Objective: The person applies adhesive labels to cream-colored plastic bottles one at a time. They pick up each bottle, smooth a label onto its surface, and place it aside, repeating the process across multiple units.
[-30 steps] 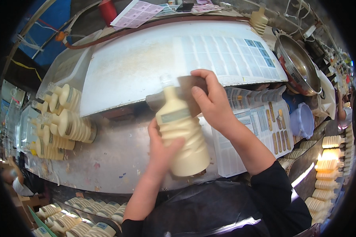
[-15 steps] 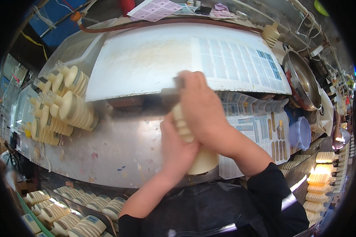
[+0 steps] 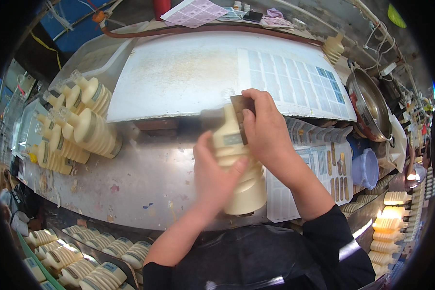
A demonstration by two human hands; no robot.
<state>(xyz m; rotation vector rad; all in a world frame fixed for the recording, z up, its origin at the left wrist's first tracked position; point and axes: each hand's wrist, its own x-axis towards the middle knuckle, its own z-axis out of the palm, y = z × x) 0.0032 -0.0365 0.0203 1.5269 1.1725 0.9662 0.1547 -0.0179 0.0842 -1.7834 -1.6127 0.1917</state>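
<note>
A cream, ribbed, bottle-shaped piece (image 3: 246, 193) with a clear neck and a small grey-blue label on its shoulder is in front of me at the metal bench's near edge. My left hand (image 3: 211, 176) is slightly blurred, its fingers around the piece's left side and its thumb across the ribs. Between the fingers and thumb of my right hand (image 3: 270, 133) is a dark, flat scraper-like plate (image 3: 241, 108), held against the right of the piece's shoulder. A blurred dark block (image 3: 212, 118) shows just left of the neck; how it is fixed is hidden.
Several similar bottle-shaped pieces (image 3: 94, 130) stand at the left. Others lie in trays (image 3: 106, 278) at the lower left. A white board (image 3: 179, 72) bears a sheet of labels (image 3: 290, 77). On the right are label sheets (image 3: 285, 193), a lilac bucket (image 3: 366, 169) and a metal pan (image 3: 369, 99).
My hands, earlier clasped together over the piece's upper part, have come apart. The right moved slightly right, and the left slid lower; the label, shoulder and clear neck now show.
</note>
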